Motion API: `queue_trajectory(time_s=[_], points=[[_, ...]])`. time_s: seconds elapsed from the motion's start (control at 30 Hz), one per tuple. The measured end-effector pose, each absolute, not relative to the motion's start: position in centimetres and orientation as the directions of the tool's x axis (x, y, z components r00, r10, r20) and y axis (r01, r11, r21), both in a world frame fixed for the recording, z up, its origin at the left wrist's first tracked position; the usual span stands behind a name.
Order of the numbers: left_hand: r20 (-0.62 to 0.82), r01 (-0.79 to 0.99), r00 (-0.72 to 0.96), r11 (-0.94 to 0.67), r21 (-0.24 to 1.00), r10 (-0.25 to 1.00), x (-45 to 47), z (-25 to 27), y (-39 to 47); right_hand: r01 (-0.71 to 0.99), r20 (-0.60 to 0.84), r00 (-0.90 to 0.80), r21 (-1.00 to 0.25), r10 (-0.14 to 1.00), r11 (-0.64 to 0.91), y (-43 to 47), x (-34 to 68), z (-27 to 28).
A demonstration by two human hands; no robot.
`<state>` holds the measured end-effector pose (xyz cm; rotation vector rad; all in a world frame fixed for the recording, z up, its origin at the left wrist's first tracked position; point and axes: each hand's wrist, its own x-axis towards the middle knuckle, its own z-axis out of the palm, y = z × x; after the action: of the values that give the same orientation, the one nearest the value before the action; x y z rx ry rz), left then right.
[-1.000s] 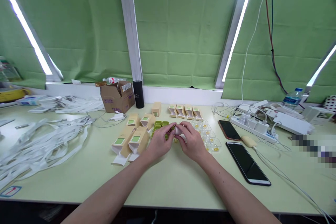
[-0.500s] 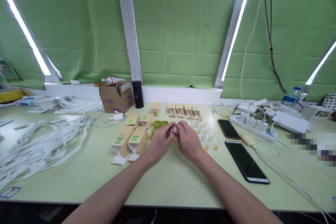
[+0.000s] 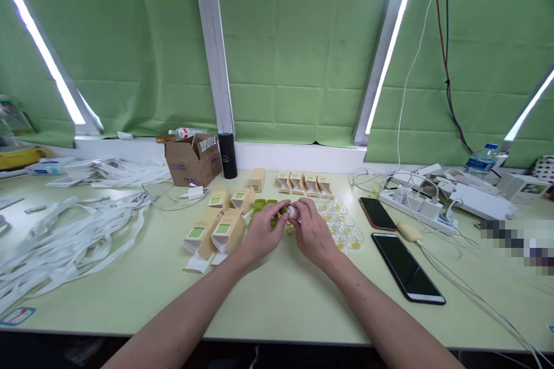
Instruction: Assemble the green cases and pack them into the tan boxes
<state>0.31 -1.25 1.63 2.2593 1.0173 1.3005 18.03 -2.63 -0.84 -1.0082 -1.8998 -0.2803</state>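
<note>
White, small and rounded, the piece is pinched in the right hand's fingertips, its left end against a green part gripped by the left hand. 2 bare forearms slant inward over the table, fingers curled and nearly meeting. Beyond sit green tubs, left, and clear cups, right, then 4 cartons.

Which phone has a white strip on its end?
The nearer phone: a white strip shows across its close end, inside a black rim. The farther phone has a reddish-brown rim and shows no white strip.
</note>
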Motion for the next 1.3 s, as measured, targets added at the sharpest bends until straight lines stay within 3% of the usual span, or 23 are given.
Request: queue_trajectory(time_s=[0.13, 0.43, 0.73, 0.9, 1.0, 1.1, 1.3], points=[[0.611, 0.362, 0.406, -0.734, 0.575, 0.679, -0.1, 1.5, -0.9, 0.691, 0.810, -0.188, -0.292, 0.555, 0.661, -2.7, 18.6, -1.0], [0.564, 0.291, 0.317, -0.644, 0.708, 0.763, 0.2, 1.5, -0.6, 0.495, 0.792, -0.087, -0.492, 0.605, 0.716, -2.9, 18.4, -0.8], [0.540, 0.322, 0.281, -0.608, 0.726, 0.793, 0.3, 1.7, -0.9, 0.409, 0.763, 0.038, -0.601, 0.645, 0.687, -2.9, 18.2, -0.7], [0.556, 0.308, 0.235, -0.604, 0.735, 0.797, -0.1, 1.5, -0.4, 0.105, 0.615, 0.228, -0.786, 0.755, 0.609, -2.0, 18.7, -0.7], [0.580, 0.301, 0.218, -0.620, 0.725, 0.785, -0.1, 1.5, -0.3, -0.205, 0.467, 0.206, -0.839, 0.860, 0.504, -1.4, 18.9, -0.8], [0.593, 0.306, 0.190, -0.621, 0.721, 0.782, -0.2, 1.3, -0.2, -0.435, 0.376, 0.118, -0.812, 0.919, 0.389, -1.0, 18.9, -1.0], [0.590, 0.261, 0.091, -0.591, 0.763, 0.803, -0.7, 0.5, 0.5, -0.531, 0.349, 0.001, -0.794, 0.937, 0.296, -1.2, 19.3, -0.6]])
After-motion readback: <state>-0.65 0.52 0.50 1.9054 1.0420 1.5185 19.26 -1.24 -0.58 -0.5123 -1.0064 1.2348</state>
